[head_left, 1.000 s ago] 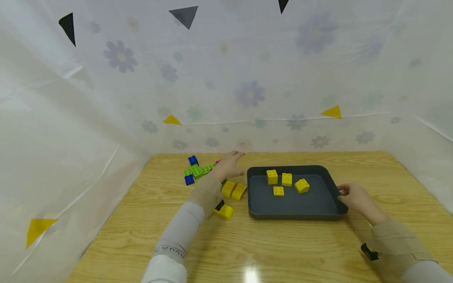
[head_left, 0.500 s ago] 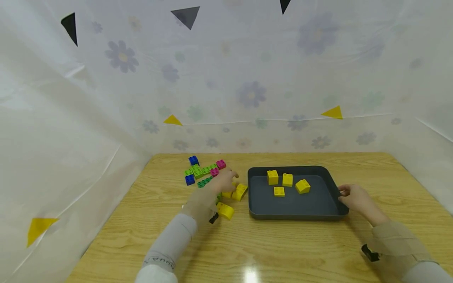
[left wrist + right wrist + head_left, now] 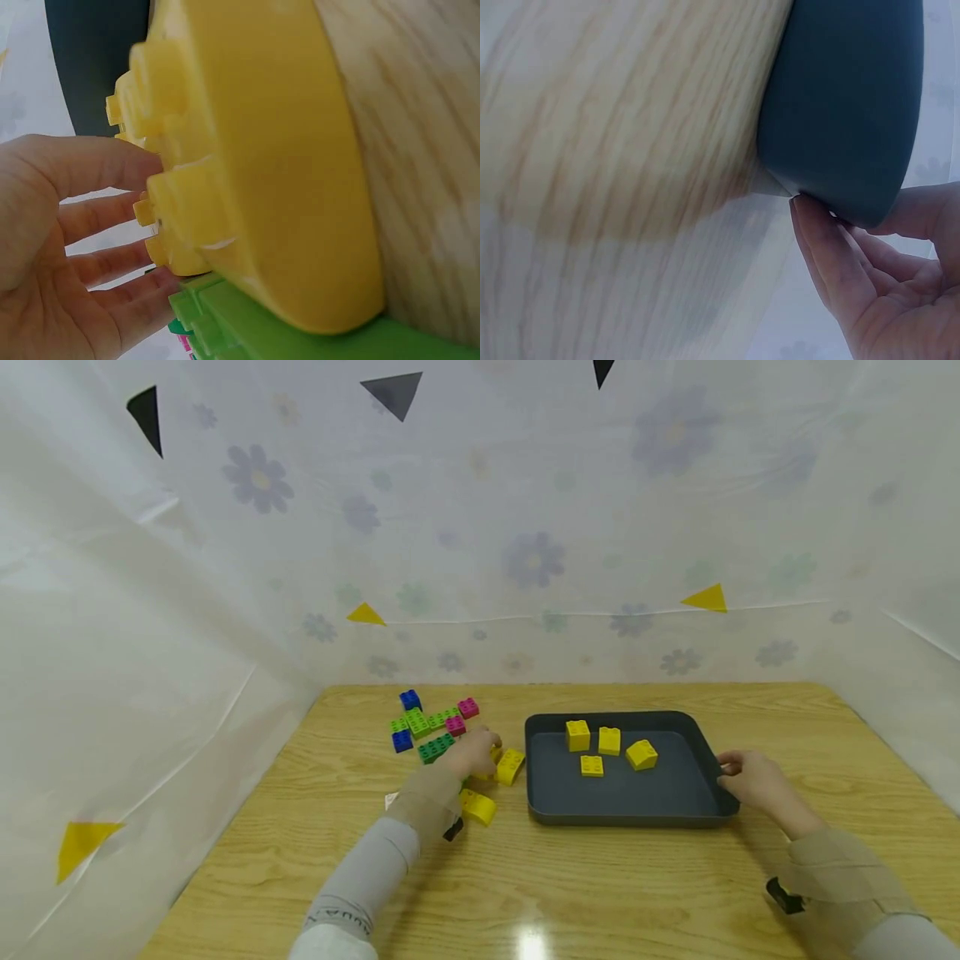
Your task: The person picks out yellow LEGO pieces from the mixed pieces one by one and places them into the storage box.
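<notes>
My left hand (image 3: 472, 755) reaches down among the yellow bricks to the left of the tray, thumb and fingers round a curved yellow brick (image 3: 180, 255) that it mostly covers in the head view. Just right of it lies another curved yellow brick (image 3: 511, 767). Nearer the front is a third curved one (image 3: 478, 807), large in the left wrist view, beside a light green brick (image 3: 292, 322). My right hand (image 3: 756, 783) grips the right side of the dark grey tray (image 3: 633, 818), thumb at the rim and fingertips beneath it in the right wrist view.
Several yellow bricks (image 3: 609, 742) lie inside the tray. Behind my left hand are blue (image 3: 402, 741), lime (image 3: 417, 722), dark green (image 3: 437, 748) and pink bricks (image 3: 468, 708). A white piece (image 3: 391, 799) shows beside the left wrist. A flowered curtain (image 3: 525, 560) hangs behind the wooden table (image 3: 600, 893).
My left hand has come down and back from above the pink bricks, and its fingers have closed round a yellow brick. The right hand and the tray stay in place.
</notes>
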Motion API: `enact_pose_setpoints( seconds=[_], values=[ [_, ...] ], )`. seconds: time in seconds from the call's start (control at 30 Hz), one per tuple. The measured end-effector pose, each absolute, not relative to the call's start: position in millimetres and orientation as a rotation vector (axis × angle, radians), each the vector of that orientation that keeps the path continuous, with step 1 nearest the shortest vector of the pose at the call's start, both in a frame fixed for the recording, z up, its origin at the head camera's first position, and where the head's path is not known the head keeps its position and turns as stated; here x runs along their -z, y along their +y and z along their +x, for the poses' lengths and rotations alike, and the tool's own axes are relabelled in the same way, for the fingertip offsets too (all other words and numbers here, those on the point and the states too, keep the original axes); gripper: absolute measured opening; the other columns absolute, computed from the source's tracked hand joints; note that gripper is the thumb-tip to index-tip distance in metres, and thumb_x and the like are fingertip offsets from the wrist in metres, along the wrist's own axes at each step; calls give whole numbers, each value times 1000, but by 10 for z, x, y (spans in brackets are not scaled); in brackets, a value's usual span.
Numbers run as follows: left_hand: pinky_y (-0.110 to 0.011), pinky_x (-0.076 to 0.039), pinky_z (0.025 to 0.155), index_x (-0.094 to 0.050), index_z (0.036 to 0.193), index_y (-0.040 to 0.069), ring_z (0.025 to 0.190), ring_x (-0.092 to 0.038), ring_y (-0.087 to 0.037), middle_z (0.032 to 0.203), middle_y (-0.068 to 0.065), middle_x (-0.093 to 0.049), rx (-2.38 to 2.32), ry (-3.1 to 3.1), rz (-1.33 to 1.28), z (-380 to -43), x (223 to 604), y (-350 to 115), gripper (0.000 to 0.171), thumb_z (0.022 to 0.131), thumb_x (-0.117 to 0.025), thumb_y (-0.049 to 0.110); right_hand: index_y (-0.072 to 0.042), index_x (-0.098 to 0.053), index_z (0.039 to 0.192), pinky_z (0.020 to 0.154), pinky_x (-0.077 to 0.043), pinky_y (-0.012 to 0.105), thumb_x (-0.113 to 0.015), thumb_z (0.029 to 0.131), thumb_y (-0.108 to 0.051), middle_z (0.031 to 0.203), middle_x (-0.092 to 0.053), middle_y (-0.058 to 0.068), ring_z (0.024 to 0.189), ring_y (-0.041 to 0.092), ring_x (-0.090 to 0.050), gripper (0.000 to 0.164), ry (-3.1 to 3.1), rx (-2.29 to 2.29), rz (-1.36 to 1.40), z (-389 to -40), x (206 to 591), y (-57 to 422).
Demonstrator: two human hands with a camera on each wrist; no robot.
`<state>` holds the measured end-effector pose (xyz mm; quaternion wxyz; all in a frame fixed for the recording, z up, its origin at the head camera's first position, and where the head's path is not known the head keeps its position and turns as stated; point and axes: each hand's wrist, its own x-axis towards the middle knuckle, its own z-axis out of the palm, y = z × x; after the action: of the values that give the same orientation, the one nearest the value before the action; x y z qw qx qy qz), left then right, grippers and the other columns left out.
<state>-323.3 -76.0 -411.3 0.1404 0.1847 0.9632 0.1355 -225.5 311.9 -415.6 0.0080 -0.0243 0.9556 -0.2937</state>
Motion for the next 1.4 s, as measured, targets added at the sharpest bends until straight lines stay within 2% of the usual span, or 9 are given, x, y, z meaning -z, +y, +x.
enact_pose_setpoints(
  seconds=[0.23, 0.53, 0.77, 0.93, 1.07, 1.4],
  values=[
    [-29, -43, 72, -57, 121, 6, 90, -48, -20, 119, -13, -48, -392, 2788, 542, -3250, 4140, -764, 41, 81, -66, 6, 24, -46, 110, 64, -49, 42, -55, 82, 1, 93, -55, 35, 86, 47, -54, 38, 2976, 920, -73, -2247, 4135, 3109],
    [-28, -43, 72, -59, 118, 6, 92, -48, -19, 122, -13, -49, -380, 2765, 547, -3259, 4094, -744, 37, 82, -66, 7, 24, -46, 111, 63, -49, 42, -55, 82, -1, 94, -56, 35, 86, 47, -54, 39, 2974, 923, -72, -2248, 4148, 3119],
    [-28, -45, 69, -60, 115, 5, 85, -51, -19, 118, -11, -54, -386, 2731, 507, -3266, 3999, -703, 31, 84, -64, 8, 24, -47, 110, 63, -50, 42, -55, 81, 0, 93, -56, 35, 86, 47, -54, 38, 2985, 911, -87, -2238, 4165, 3118],
    [-32, -49, 76, -60, 116, 3, 95, -56, -22, 116, -12, -58, -434, 2738, 506, -3287, 3916, -706, 31, 87, -61, 12, 24, -47, 110, 63, -49, 42, -56, 82, 0, 93, -56, 35, 85, 46, -54, 38, 2993, 905, -87, -2247, 4157, 3123],
    [-35, -49, 82, -59, 117, 2, 104, -55, -25, 119, -12, -57, -502, 2745, 520, -3322, 3832, -707, 34, 86, -63, 13, 24, -47, 110, 63, -49, 42, -56, 82, 0, 93, -56, 34, 85, 46, -54, 37, 2994, 908, -86, -2246, 4167, 3124],
    [-35, -48, 83, -55, 122, 1, 105, -55, -27, 125, -14, -53, -508, 2806, 646, -3346, 3583, -528, 34, 89, -58, 9, 24, -46, 111, 64, -50, 42, -55, 83, 1, 96, -54, 36, 87, 46, -53, 37, 2969, 936, -97, -2225, 4171, 3121]
  ],
)
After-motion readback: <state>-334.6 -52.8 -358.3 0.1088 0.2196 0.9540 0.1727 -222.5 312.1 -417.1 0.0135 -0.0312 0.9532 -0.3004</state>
